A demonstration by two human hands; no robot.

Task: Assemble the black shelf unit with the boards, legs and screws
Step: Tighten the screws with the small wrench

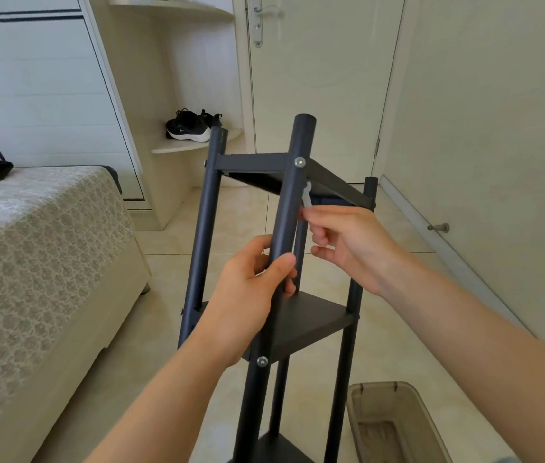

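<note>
Left grip (247, 295) clasps front leg (289, 202) midway; right grip (348, 245) pinches white tool (307, 195) beside it.

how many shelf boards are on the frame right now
3: a top board above the right hand, a middle board just below the left hand, and a bottom board at the picture's lower edge. Any lower ones would be out of frame.

Matt black metal legs (284, 228) – shiny silver screws (299, 162) – glossy tiled floor (395, 345).
</note>
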